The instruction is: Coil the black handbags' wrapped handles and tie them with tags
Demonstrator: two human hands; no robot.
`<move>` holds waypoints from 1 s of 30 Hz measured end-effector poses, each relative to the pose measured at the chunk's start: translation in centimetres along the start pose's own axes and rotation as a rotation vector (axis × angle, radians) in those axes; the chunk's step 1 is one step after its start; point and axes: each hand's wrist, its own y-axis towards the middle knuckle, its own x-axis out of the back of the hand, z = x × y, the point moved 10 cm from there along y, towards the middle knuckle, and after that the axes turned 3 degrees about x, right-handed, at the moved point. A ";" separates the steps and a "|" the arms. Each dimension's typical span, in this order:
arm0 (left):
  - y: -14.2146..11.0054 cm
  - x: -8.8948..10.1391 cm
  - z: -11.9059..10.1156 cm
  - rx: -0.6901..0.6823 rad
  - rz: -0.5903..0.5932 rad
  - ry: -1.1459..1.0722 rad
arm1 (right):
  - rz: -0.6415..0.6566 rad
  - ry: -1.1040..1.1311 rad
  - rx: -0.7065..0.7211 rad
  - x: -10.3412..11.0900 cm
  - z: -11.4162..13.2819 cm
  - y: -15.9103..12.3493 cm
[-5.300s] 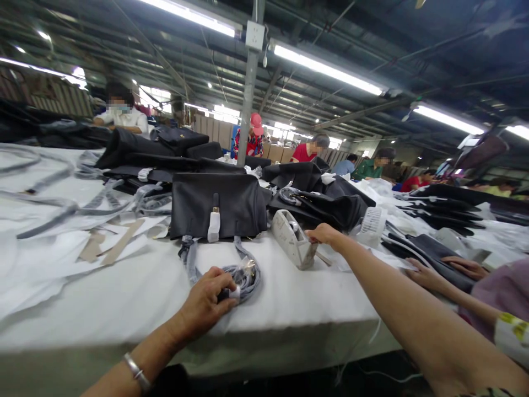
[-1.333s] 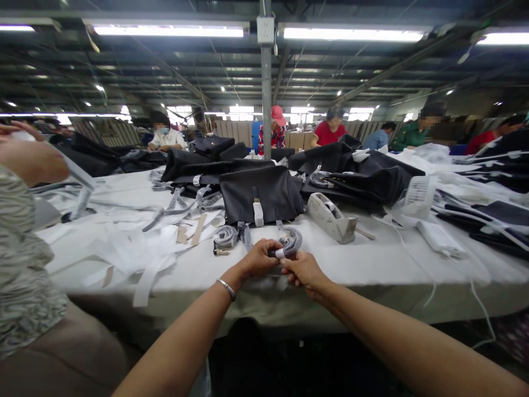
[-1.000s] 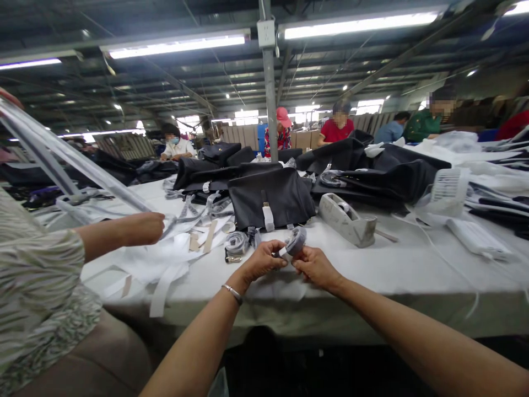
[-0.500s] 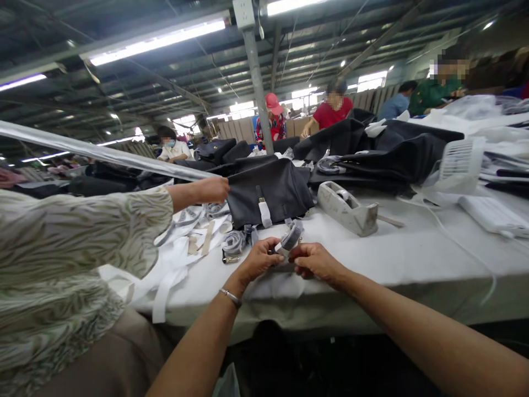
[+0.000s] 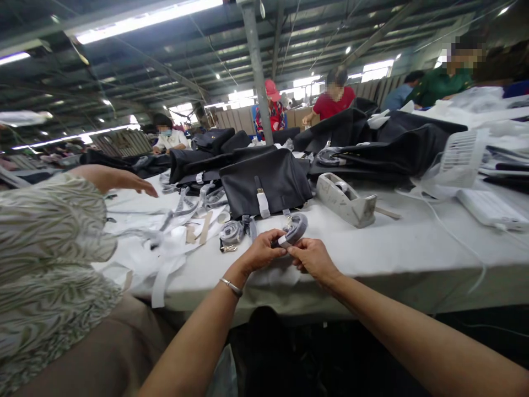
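Note:
A coiled grey strap (image 5: 294,231) wrapped in clear film, with a white band across it, is pinched between both my hands just above the white table (image 5: 413,259). My left hand (image 5: 259,255), a bracelet at its wrist, grips the coil's near left edge. My right hand (image 5: 311,257) is closed on its near right edge. The strap runs back to a dark grey handbag (image 5: 264,182) lying flat behind it. A second coiled strap (image 5: 230,232) lies on the table to the left.
A grey tape dispenser (image 5: 345,200) stands to the right of the bag, a small white fan (image 5: 460,150) beyond it. White paper strips (image 5: 165,259) litter the left. A co-worker's arm (image 5: 111,179) reaches over them. More black bags (image 5: 388,146) pile behind; other people work across the table.
My hands have kept hold of the coiled strap and lowered it slightly. The co-worker on the left has let the long grey strip drop out of view and drawn the hand back leftwards.

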 end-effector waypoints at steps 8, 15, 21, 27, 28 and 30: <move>-1.0 -0.1 -1.9 -0.136 -0.108 0.398 | 0.051 0.002 -0.010 -0.1 0.2 0.2; -1.4 -1.1 -2.7 -0.204 -0.069 0.519 | 0.099 -0.032 -0.035 0.1 0.4 0.3; -1.0 -1.5 -2.7 -0.226 -0.054 0.490 | 0.021 0.104 -0.100 0.0 0.1 -0.4; -0.7 -1.3 -2.4 -0.219 -0.104 0.479 | -0.071 0.237 -0.122 0.3 -0.5 -1.3; -0.6 -1.3 -2.2 -0.213 -0.108 0.481 | -0.068 0.240 -0.113 0.3 -0.3 -1.5; -0.4 -1.2 -2.0 -0.205 -0.117 0.495 | -0.055 0.227 -0.092 0.2 0.0 -1.8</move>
